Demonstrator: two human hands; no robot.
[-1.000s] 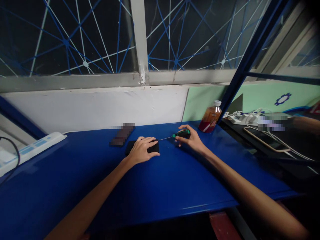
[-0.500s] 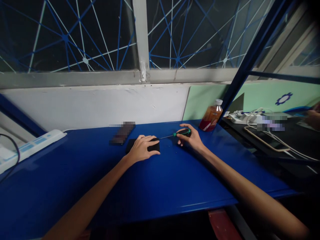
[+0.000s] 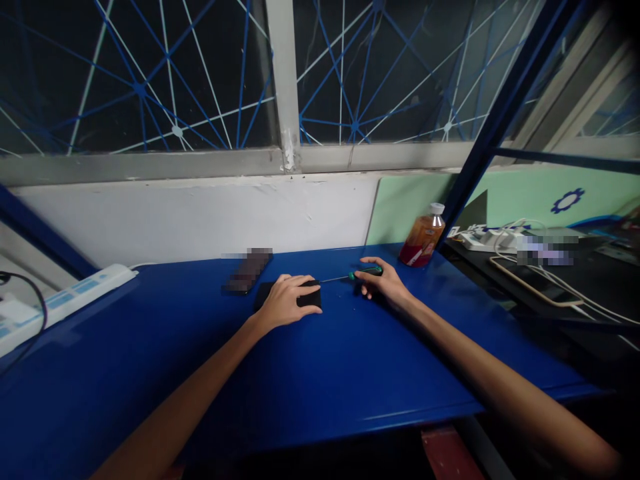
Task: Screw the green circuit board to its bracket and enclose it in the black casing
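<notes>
My left hand (image 3: pixel 286 300) lies over a flat black box (image 3: pixel 312 299) on the blue table, its thumb and fingers spread across the box and holding it down. What the box is exactly, I cannot make out. To its right, my right hand (image 3: pixel 389 285) is closed round the black-and-green handle of a screwdriver (image 3: pixel 368 272). The thin shaft points left, level with the table, and its tip meets or nearly meets the right end of the box. My palm hides the back of the handle.
Behind the box lies a blurred dark phone-like object (image 3: pixel 249 271). A drink bottle (image 3: pixel 423 237) stands at the back right, beside a blue post. At the left is a white power strip (image 3: pixel 67 303). Another phone (image 3: pixel 535 281) and white cables lie on the black surface at right.
The view has tilted slightly, so everything sits a little lower in the picture. Both hands, the box and the screwdriver keep nearly the same positions relative to each other.
</notes>
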